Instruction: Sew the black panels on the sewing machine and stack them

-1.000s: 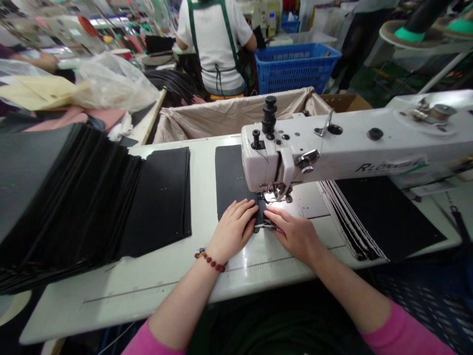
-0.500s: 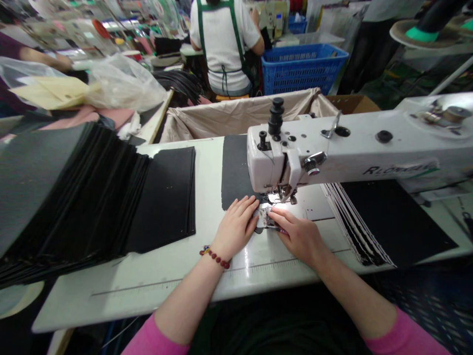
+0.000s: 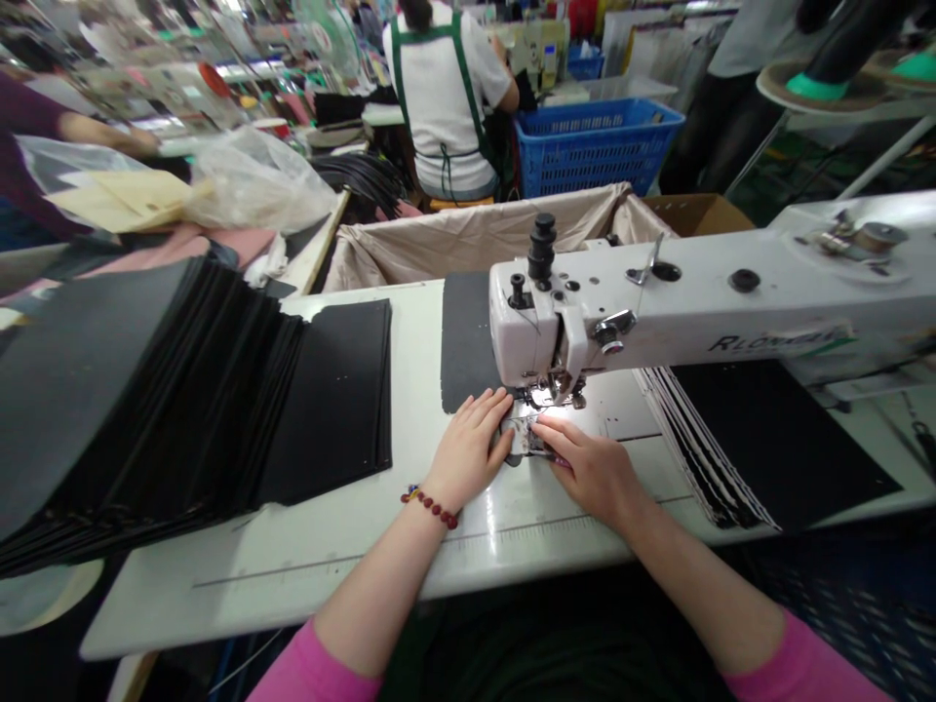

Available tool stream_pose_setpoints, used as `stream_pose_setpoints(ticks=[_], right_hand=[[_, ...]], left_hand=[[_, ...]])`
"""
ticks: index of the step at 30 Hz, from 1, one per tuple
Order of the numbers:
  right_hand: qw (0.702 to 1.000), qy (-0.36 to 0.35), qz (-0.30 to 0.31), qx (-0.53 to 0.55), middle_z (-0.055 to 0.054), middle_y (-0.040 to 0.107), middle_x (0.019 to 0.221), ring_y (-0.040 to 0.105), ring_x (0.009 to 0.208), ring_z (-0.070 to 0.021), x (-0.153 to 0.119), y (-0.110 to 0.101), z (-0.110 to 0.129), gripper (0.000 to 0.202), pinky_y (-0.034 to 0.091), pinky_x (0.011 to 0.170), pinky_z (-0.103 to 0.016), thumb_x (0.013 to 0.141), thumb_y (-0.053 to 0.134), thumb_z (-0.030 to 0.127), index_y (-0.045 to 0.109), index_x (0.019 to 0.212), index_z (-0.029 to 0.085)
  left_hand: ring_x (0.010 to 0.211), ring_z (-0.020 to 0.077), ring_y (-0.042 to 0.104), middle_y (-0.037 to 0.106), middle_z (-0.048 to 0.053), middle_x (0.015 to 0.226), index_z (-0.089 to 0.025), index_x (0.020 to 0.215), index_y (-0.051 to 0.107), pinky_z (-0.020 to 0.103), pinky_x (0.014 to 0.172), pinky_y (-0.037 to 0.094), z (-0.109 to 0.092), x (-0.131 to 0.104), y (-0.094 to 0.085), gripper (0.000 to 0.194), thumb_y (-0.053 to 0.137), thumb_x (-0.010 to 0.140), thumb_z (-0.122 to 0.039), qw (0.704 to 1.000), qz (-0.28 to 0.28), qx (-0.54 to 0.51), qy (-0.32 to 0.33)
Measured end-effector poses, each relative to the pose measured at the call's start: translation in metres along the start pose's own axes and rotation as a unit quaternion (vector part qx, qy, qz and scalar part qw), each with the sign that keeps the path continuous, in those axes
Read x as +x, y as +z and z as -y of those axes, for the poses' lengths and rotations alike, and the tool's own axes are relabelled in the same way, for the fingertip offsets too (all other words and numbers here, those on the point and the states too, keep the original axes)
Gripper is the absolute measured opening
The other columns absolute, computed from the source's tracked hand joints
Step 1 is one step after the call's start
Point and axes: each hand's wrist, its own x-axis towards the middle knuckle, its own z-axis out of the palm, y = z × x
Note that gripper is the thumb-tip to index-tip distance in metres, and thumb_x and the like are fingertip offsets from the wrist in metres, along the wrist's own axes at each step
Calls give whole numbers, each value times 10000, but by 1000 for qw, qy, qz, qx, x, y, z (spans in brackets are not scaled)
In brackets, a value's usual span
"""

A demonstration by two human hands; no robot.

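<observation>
A white sewing machine (image 3: 702, 292) reaches in from the right, its lit needle area just beyond my hands. Under its head lies a dark grey panel (image 3: 466, 336). My left hand (image 3: 472, 448) rests with fingers extended at the panel's near edge, beside the metal plate (image 3: 521, 439). On the right of the plate, my right hand (image 3: 592, 468) has its fingers bent and pressed together by the needle area; a small pinkish thing shows under them, too hidden to name.
Black panels are stacked at the left (image 3: 332, 390), beside a taller pile (image 3: 182, 390). More light-edged black panels (image 3: 775, 439) lie at the right. Beyond the table (image 3: 416, 390) are a cloth-lined bin (image 3: 475, 234), a blue basket (image 3: 596, 146) and a seated person.
The view has shifted slightly, so the background sits a little lower. Both hands keep nearly the same place beside the needle area.
</observation>
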Motion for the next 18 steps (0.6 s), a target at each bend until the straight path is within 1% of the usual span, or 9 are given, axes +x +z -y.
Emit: stream_pose_setpoints(ticks=[4,6,9,13,16,18], right_hand=[[1000,1,-1,-3,-25,492,1443,592,1154,-200,0,-1,1,502,510,927,-331,893,512,178,472,1383,281],[1000,5,-1,-2,-24,492,1444,594,1149,-199,-1,-1,1,511,505,932,-331,890,509,170,466,1387,280],[1000,9,-2,1,-24,491,1444,591,1151,-204,-1,-1,2,519,497,941,-333,882,512,165,464,1387,275],[1000,9,-9,5,-20,501,1435,585,1159,-207,-1,-1,2,507,488,951,-337,881,516,174,475,1375,275],[1000,8,-16,10,-21,506,1429,574,1173,-205,-2,-1,2,505,489,942,-333,884,507,173,470,1377,279],[1000,8,-22,15,-23,510,1423,564,1187,-204,-2,-1,3,506,485,942,-330,887,500,173,465,1380,280]], left_hand=[[1367,237,408,493,75,1436,-211,1338,489,488,1154,304,-1,-1,0,381,441,970,-301,1000,-8,-5,-2],[1375,244,394,500,78,1427,-203,1331,491,491,1156,296,-1,-1,-1,382,442,969,-313,1000,-15,-4,-6],[1418,246,318,449,85,1470,-188,1381,435,493,1178,247,-1,-1,-1,437,446,965,-322,999,-27,5,-16],[1457,234,222,368,92,1526,-167,1456,332,470,1196,200,2,-2,4,522,431,969,-327,999,-23,19,-20],[1462,239,202,333,100,1543,-147,1477,296,461,1192,203,3,0,7,548,409,977,-342,999,-13,29,-22],[1449,242,244,356,103,1532,-140,1473,308,447,1185,217,2,2,5,551,411,976,-355,999,-6,42,-29]])
